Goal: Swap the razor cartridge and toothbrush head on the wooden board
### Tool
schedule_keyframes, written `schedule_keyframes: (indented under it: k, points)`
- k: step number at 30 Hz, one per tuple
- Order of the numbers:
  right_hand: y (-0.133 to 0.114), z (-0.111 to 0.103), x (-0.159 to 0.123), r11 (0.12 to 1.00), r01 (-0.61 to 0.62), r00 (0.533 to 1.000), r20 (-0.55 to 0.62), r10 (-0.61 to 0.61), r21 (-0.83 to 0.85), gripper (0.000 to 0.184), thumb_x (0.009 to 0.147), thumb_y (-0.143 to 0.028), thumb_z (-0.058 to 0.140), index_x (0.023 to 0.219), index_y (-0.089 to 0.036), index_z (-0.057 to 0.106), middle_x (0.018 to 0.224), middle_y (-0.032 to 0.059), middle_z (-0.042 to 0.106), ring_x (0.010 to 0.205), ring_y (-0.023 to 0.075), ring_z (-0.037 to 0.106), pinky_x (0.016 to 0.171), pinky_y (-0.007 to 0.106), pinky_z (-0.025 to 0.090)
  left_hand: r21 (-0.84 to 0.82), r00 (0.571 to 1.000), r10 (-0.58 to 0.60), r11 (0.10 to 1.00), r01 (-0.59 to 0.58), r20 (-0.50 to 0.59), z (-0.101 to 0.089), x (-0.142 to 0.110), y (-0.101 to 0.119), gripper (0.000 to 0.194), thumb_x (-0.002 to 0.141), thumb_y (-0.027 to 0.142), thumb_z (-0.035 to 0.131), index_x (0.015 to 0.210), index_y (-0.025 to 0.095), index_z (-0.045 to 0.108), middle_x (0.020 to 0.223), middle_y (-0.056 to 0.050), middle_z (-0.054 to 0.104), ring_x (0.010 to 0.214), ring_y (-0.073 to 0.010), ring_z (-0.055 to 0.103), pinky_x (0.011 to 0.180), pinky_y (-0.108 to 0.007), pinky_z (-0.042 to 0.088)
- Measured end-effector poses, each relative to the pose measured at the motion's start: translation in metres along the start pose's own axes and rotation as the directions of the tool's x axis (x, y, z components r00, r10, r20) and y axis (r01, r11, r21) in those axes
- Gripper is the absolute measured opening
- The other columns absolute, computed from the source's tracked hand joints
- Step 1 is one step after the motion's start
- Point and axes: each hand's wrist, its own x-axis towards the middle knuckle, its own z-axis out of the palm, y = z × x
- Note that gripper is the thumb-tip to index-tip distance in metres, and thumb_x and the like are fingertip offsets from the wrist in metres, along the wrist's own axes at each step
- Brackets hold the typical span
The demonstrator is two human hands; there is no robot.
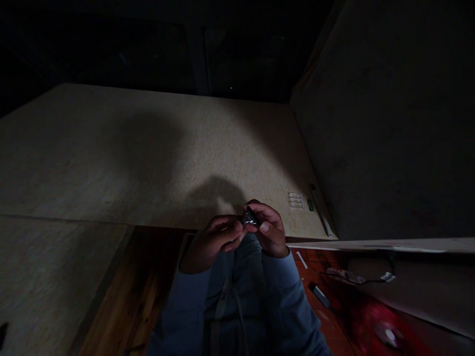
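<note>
Both my hands meet low in the middle of the head view, over my lap. My right hand has its fingers curled round a small dark object with a shiny metal part. My left hand is closed in a pinch against the left end of the same small object. The scene is dim, so I cannot name the object. Blue sleeves cover both forearms.
A large pale board lies flat ahead, with an upright panel at its right. A small white label and a thin dark stick lie near the board's right edge. Wooden floor is below, a small dark item on the red surface at right.
</note>
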Motion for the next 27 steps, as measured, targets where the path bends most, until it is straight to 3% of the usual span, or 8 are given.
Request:
schedule_keyframes:
  k: [10,15,27]
  points:
    - [0.0,-0.008,-0.003,0.999,0.014,0.998,0.055,-0.011,-0.049,0.036,0.076,-0.043,0.081,0.108,-0.027,0.079,0.094,0.0059,0.067,0.076,0.0173,0.065,0.059,0.027,0.057,0.056,1.0,-0.019,0.998,0.018,0.005,-0.003,-0.002,-0.001,0.045,0.093,0.054,0.059,0.085,0.011,0.068,0.055,0.006,0.037,0.045,-0.006,0.025,0.046,-0.024,0.019]
    - [0.0,-0.009,-0.002,0.999,0.037,0.996,0.086,-0.033,-0.038,0.033,0.078,-0.037,0.081,0.11,-0.028,0.079,0.093,0.0045,0.068,0.078,0.0151,0.066,0.066,0.026,0.058,0.045,1.0,-0.015,0.999,0.015,-0.008,-0.003,-0.001,-0.001,0.04,0.09,0.051,0.063,0.081,0.012,0.064,0.055,0.006,0.035,0.045,-0.0055,0.024,0.046,-0.023,0.018]
    - [0.01,-0.021,-0.003,0.989,0.02,1.0,0.011,-0.019,-0.147,0.042,0.076,-0.052,0.079,0.106,-0.022,0.079,0.092,0.0073,0.07,0.068,0.0163,0.063,0.066,0.032,0.056,0.051,0.993,-0.071,0.996,0.076,-0.094,0.0,0.001,-0.004,0.046,0.084,0.056,0.069,0.072,0.014,0.056,0.057,0.006,0.038,0.047,-0.0052,0.025,0.047,-0.024,0.019]
